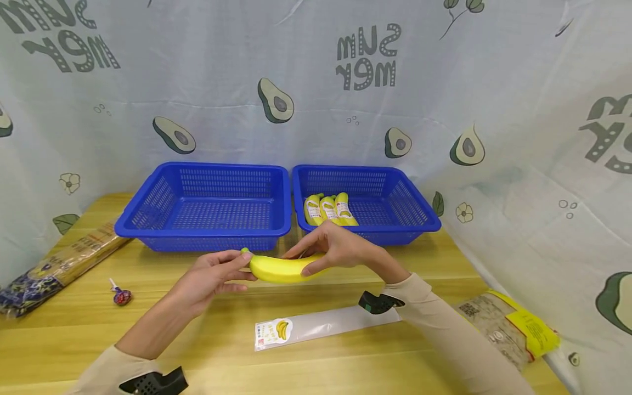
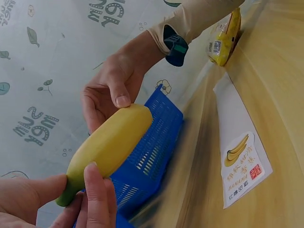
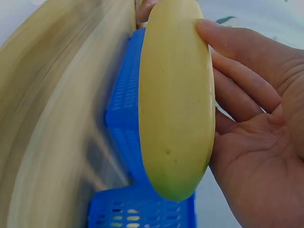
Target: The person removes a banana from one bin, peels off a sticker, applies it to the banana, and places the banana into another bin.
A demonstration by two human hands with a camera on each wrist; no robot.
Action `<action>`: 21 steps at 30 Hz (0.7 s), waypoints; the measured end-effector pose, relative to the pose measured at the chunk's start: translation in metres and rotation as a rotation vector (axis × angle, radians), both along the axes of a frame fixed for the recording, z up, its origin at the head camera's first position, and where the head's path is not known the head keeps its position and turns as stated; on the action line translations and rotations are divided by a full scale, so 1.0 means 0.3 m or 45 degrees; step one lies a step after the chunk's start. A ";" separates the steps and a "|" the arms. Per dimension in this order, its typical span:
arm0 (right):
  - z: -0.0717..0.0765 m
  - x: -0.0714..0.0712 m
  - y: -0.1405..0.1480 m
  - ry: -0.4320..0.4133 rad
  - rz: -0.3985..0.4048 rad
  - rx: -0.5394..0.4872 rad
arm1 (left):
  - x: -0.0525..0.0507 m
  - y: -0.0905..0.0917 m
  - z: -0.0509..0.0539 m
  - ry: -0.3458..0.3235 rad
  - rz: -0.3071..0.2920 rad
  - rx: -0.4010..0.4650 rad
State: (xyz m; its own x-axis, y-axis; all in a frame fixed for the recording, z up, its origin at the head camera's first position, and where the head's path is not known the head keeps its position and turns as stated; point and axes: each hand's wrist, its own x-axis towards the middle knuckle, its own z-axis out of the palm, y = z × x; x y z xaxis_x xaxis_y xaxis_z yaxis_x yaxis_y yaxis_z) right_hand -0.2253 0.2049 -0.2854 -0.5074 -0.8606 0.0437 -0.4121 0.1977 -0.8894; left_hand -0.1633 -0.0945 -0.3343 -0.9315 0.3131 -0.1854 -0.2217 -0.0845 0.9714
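Both hands hold one yellow banana (image 1: 278, 269) above the table, roughly level. The left hand (image 1: 203, 280) pinches its greenish stem end between thumb and fingers, seen closely in the left wrist view (image 2: 97, 197). The right hand (image 1: 340, 247) grips the opposite end, thumb on the near side and fingers behind. In the right wrist view the banana (image 3: 175, 95) shows a plain, unlabelled skin. Under the hands, a clear flat bag (image 1: 326, 325) with a banana-print label lies on the table.
A blue basket (image 1: 202, 232) stands at the back left. Beside it, the right blue basket (image 1: 415, 222) contains three labelled bananas (image 1: 328, 208). A wrapped lollipop (image 1: 122, 297) and a long noodle-like packet (image 1: 74, 263) lie left; a yellow-and-clear food bag (image 1: 511, 326) lies right.
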 end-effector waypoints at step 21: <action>-0.176 -0.009 0.121 0.244 -0.142 0.161 | -0.027 0.046 -0.104 -0.080 -0.007 -0.132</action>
State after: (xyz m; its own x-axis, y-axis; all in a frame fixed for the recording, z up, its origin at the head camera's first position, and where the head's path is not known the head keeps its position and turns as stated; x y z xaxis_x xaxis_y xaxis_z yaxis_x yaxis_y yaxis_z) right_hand -0.2282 0.2413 -0.3383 -0.5926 -0.8043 0.0437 -0.5402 0.3566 -0.7623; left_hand -0.1716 -0.0807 -0.3655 -0.9154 0.2944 -0.2747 -0.2823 0.0173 0.9592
